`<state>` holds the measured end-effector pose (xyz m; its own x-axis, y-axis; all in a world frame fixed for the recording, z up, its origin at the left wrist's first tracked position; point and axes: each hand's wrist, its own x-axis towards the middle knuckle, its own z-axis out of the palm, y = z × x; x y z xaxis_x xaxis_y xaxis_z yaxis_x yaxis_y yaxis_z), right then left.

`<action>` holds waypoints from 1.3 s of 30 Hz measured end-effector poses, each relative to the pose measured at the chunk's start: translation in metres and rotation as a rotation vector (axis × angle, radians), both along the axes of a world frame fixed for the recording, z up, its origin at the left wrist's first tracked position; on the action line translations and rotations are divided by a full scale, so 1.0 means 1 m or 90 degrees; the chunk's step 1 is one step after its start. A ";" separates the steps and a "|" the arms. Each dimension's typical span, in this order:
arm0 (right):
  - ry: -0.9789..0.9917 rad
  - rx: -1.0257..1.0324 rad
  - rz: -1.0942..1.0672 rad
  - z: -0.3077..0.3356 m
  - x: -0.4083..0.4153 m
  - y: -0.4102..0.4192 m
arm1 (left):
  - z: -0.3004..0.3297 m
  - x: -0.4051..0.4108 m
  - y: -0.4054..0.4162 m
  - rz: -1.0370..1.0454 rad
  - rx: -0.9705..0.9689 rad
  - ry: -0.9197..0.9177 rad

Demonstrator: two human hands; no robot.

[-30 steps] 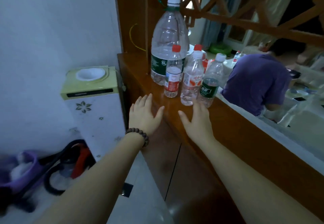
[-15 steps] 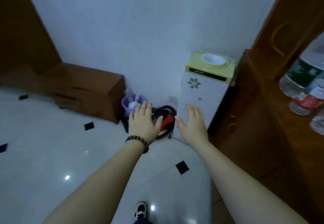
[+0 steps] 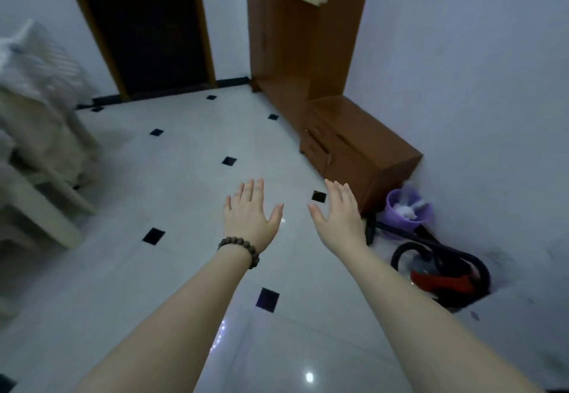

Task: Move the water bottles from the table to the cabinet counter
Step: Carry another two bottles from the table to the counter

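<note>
No water bottle shows in this view. My left hand (image 3: pixel 250 211), with a bead bracelet on the wrist, is stretched out over the white tiled floor, fingers straight and empty. Beside it my right hand (image 3: pixel 338 214) is held out the same way, palm down, holding nothing. Both hands hover in the air, a little apart from each other. The cabinet counter with the bottles is out of view.
A low brown cabinet (image 3: pixel 363 146) stands along the right wall beside a taller wooden unit (image 3: pixel 292 45). A purple bin (image 3: pixel 406 209) and a red-and-black vacuum cleaner (image 3: pixel 443 278) lie on the floor at right. A pale plastic chair (image 3: pixel 40 158) is at left, a dark doorway (image 3: pixel 144 23) behind.
The view has swung left, away from the counter with the bottles and the water dispenser, to the open floor and doorway. Both hands stay outstretched and empty.
</note>
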<state>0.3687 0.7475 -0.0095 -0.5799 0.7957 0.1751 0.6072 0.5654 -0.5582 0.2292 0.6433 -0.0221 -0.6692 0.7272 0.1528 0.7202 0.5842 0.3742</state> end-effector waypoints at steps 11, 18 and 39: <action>-0.021 -0.027 0.251 0.000 -0.220 -0.115 | 0.004 -0.179 -0.172 0.283 0.007 0.012; -0.036 -0.035 0.364 -0.005 -0.346 -0.201 | 0.003 -0.275 -0.286 0.418 0.020 0.009; -0.032 -0.009 0.521 -0.017 -0.681 -0.204 | -0.005 -0.546 -0.326 0.602 -0.009 0.023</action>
